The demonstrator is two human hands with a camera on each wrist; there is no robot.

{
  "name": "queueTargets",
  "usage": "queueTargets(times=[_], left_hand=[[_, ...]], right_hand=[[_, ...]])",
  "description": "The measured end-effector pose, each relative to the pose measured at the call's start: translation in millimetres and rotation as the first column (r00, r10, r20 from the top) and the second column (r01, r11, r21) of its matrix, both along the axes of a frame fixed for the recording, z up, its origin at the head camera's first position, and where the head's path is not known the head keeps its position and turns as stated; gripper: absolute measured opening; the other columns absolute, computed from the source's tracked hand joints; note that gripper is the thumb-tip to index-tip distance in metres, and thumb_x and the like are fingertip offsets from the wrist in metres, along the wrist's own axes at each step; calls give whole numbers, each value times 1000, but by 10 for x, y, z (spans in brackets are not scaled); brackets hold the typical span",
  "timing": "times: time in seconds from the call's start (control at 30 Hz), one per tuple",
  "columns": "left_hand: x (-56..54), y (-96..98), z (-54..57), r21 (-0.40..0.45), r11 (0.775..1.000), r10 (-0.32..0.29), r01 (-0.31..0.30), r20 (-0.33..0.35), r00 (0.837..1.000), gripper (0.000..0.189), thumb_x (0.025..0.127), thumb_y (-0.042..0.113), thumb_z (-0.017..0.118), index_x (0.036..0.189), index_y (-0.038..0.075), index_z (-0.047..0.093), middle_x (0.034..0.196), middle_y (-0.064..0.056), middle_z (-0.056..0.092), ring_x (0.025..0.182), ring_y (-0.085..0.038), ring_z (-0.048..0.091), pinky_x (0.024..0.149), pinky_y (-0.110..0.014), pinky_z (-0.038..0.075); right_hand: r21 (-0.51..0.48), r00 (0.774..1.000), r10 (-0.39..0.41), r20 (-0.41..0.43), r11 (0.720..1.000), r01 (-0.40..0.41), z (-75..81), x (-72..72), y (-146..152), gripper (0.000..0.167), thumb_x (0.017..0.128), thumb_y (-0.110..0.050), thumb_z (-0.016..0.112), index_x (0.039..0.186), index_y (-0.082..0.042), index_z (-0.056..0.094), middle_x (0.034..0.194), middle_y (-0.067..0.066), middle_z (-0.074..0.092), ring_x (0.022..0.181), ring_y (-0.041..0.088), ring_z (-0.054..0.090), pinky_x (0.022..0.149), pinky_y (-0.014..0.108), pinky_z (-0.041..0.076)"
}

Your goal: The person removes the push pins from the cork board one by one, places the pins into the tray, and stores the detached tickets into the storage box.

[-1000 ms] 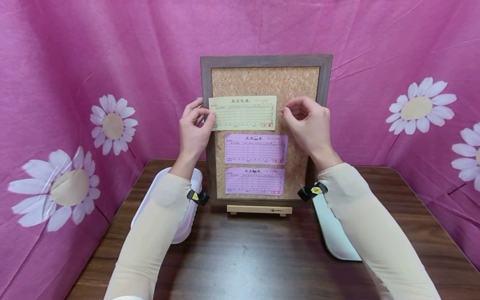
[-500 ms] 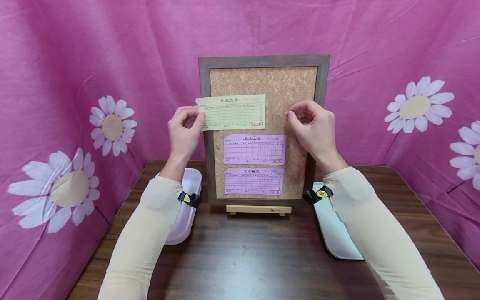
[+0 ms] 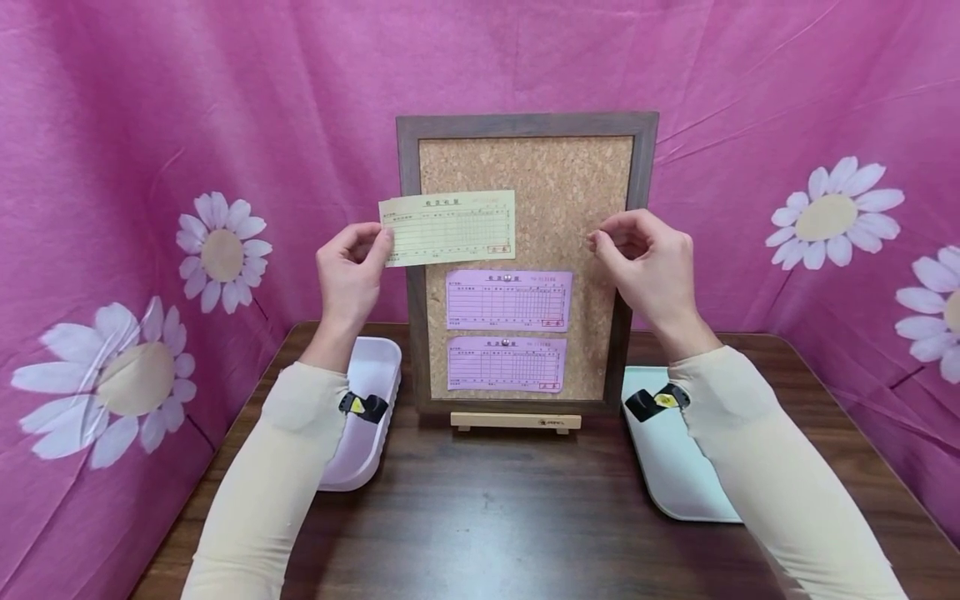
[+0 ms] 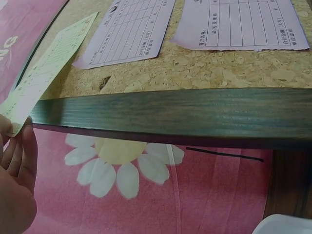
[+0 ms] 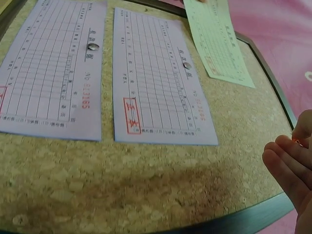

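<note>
My left hand [image 3: 350,271] pinches the lower left edge of a yellow receipt slip [image 3: 450,227] between thumb and fingers. The slip overlaps the upper left of a framed cork board [image 3: 525,167]; in the left wrist view the slip [image 4: 53,56] stands at an angle to the cork. My right hand [image 3: 651,267], fingertips pinched together, hovers at the board's right side. A tiny orange-red glint, a tack-like thing [image 5: 298,142], shows at its fingertips, mostly hidden by them. Two purple receipt slips [image 3: 508,302] are fixed one above the other by silver round-headed tacks [image 5: 93,47].
The board leans upright on a small wooden stand [image 3: 516,421] on a dark wooden table [image 3: 480,517]. A white tray [image 3: 367,475] lies at its left, a pale green tray [image 3: 675,492] at its right. A pink flowered cloth [image 3: 300,83] hangs behind.
My left hand has moved left and slightly down, drawing the yellow receipt slip left across the board. My right hand has shifted right and a little down, still pinching.
</note>
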State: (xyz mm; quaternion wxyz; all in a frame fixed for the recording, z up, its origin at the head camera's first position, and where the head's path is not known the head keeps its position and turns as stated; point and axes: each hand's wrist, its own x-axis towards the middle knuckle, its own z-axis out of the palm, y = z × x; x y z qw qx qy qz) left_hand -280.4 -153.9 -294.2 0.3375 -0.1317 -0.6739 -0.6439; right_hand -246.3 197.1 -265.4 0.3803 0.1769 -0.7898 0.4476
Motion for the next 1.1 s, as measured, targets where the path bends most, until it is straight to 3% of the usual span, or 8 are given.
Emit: queueTargets(times=[0.17, 0.27, 0.57, 1.1], left_hand=[[19, -42, -7, 34, 999, 20, -20, 10, 1000, 22, 97, 4, 75, 108, -15, 75, 73, 23, 71, 64, 6, 62, 63, -13, 50], [31, -72, -9, 65, 998, 23, -24, 8, 1000, 21, 96, 1, 76, 108, -16, 75, 75, 22, 72, 65, 6, 64, 64, -12, 52], [69, -151, -16, 139, 990, 17, -19, 10, 1000, 17, 94, -3, 76, 106, -15, 77, 78, 19, 76, 71, 5, 69, 69, -12, 57], [132, -331, -62, 133, 989, 63, -71, 61, 996, 20, 97, -1, 75, 112, -14, 76, 81, 21, 76, 76, 4, 72, 73, -12, 59]], right_hand=[[3, 1000, -5, 6, 1000, 5, -37, 18, 69, 6, 95, -2, 76, 96, 3, 78, 81, -25, 71, 71, -12, 64, 70, 7, 51], [2, 1000, -2, 8, 1000, 2, -57, 28, 103, 6, 94, -1, 76, 96, 5, 77, 80, -36, 66, 71, -12, 63, 70, 7, 51], [5, 1000, -12, 25, 1000, 12, -89, 89, 200, 8, 95, -3, 78, 97, 4, 79, 82, -34, 69, 74, -11, 66, 73, 6, 53], [20, 998, -41, 44, 999, 40, -205, 199, 435, 8, 93, -2, 81, 97, 4, 79, 82, -35, 70, 75, -15, 67, 74, 4, 53]])
